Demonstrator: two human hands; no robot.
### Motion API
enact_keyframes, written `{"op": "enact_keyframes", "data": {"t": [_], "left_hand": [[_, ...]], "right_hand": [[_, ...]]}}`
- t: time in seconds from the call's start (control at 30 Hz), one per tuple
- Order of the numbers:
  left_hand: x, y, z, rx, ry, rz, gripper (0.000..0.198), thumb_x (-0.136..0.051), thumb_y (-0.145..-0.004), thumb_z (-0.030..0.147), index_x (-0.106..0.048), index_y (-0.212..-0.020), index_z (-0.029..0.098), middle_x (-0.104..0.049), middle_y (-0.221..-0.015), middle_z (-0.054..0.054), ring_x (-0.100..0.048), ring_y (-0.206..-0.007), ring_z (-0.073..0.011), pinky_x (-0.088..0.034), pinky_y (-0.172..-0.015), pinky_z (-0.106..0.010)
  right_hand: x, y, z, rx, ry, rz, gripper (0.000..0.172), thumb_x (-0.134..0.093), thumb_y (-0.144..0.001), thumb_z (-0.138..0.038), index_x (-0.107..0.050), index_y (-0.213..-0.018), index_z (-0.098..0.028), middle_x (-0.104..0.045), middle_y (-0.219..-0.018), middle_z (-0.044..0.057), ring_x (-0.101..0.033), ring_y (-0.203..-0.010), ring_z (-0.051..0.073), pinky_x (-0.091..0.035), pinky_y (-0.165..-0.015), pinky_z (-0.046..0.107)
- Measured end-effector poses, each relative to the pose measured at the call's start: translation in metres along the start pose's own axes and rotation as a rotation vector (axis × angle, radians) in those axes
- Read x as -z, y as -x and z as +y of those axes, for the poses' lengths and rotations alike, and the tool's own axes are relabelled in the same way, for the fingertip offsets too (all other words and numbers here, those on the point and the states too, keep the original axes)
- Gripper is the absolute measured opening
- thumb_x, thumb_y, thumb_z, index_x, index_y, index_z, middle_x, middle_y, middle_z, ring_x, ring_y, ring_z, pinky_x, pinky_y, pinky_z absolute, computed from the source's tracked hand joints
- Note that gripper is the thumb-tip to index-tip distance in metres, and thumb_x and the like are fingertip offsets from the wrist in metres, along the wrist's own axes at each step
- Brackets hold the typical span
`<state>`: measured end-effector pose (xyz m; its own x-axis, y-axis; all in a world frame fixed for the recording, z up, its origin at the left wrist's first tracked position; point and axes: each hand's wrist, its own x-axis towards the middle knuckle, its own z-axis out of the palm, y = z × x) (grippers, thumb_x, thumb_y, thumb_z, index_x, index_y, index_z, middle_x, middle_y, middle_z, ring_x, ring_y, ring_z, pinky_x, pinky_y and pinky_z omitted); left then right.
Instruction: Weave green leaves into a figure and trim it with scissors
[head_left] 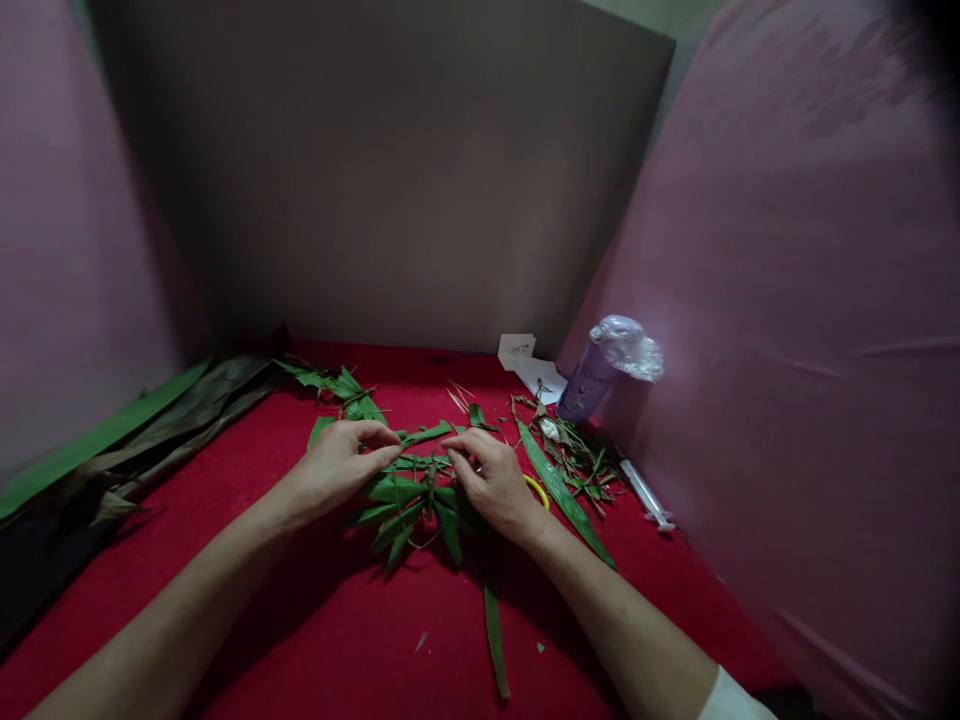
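Observation:
Over the red cloth, my left hand (346, 462) has thumb and forefinger close together at the upper left of a bundle of green leaf strips (405, 510). What lies between those fingertips, if anything, is too small to make out. On the other side, my right hand (491, 478) pinches with thumb and forefinger by the thin stem (430, 480) in the bundle's middle; its grip is likewise unclear. The pointed leaf strips fan out below the stem. Part of a yellow loop (537, 490) shows from behind my right hand.
At right stand a purple bottle (586, 382) with clear plastic on top, leaf scraps (581, 455), a long green leaf (562, 495) and a syringe (645, 495). White papers (541, 380) lie behind. Long leaves (165, 420) line the left side. Pink walls (810, 350) flank the red cloth (337, 640).

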<state>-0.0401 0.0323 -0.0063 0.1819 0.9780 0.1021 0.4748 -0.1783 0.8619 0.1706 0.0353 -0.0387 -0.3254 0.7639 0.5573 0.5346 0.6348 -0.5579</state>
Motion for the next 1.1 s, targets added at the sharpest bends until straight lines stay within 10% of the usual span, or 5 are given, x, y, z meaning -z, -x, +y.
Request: {"op": "enact_keyframes", "data": {"t": [0.3,0.57,0.9,1.1], "left_hand": [[0.002,0.002,0.008,-0.054,-0.111,0.04,0.028,-0.056,-0.076,0.042,-0.068,-0.081,0.017,-0.069,-0.075,-0.004,-0.061,-0.071,-0.0197,-0.046,-0.064,-0.03],[-0.003,0.012,0.02,-0.45,-0.462,-0.009,0.018,-0.056,-0.078,0.029,-0.067,-0.091,0.022,-0.066,-0.092,-0.005,-0.052,-0.095,-0.0221,-0.039,-0.084,-0.039],[-0.009,0.019,0.041,-0.53,-0.784,-0.044,0.018,-0.052,-0.081,0.024,-0.066,-0.092,0.022,-0.068,-0.087,-0.005,-0.05,-0.092,-0.0253,-0.035,-0.081,-0.043],[0.004,0.019,0.035,-0.432,-0.6,-0.006,0.022,-0.053,-0.081,0.032,-0.067,-0.094,0.021,-0.067,-0.091,-0.007,-0.054,-0.092,-0.024,-0.039,-0.081,-0.039]], "right_hand": [[0.01,0.012,-0.014,0.078,0.138,0.065,0.01,-0.05,-0.083,-0.016,-0.058,-0.077,-0.017,-0.06,-0.079,0.004,-0.054,-0.08,0.018,-0.039,-0.076,0.031],[0.007,0.015,-0.02,0.127,0.191,0.025,0.012,-0.051,-0.085,-0.022,-0.063,-0.086,-0.018,-0.062,-0.084,0.005,-0.054,-0.083,0.019,-0.037,-0.077,0.034],[0.005,0.016,-0.021,0.113,0.207,0.012,0.014,-0.051,-0.085,-0.023,-0.063,-0.09,-0.018,-0.062,-0.089,0.007,-0.053,-0.085,0.02,-0.036,-0.078,0.035],[0.009,0.016,-0.021,0.098,0.192,-0.008,0.018,-0.049,-0.088,-0.025,-0.062,-0.096,-0.018,-0.062,-0.091,0.007,-0.052,-0.088,0.02,-0.036,-0.08,0.035]]}}
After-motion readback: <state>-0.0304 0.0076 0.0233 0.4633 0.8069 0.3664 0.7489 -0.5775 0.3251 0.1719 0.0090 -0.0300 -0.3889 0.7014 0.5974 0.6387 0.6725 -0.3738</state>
